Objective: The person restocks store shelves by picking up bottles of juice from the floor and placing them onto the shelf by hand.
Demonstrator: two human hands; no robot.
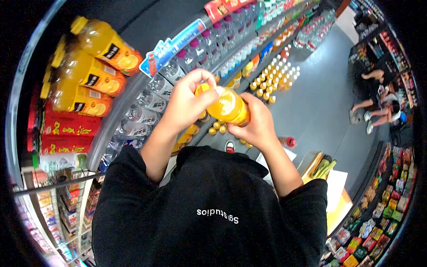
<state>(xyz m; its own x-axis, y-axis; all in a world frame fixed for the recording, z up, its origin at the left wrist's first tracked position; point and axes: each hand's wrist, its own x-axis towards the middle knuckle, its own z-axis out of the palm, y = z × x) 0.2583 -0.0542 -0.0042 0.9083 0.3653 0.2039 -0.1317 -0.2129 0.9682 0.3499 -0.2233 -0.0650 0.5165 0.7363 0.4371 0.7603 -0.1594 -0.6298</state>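
Note:
A bottle of orange drink (224, 107) is held in front of my chest, tilted, with its cap end toward the upper left. My right hand (258, 120) wraps round the lower part of the bottle and partly covers its label. At the cap end, my left hand (189, 95) is closed, with thumb and curled fingers at the yellow cap (202, 89). The fingers hide most of the cap, so I cannot tell how tightly it sits. To the left, large orange juice bottles (109, 46) lie on a shelf.
Clear water bottles (151, 100) line the shelf beside my left arm. Rows of small yellow-orange bottles (275, 75) stand on the grey floor (311, 98). A person (384, 107) is at the far right, near packed shelves. Colourful packages (378, 218) fill the lower right.

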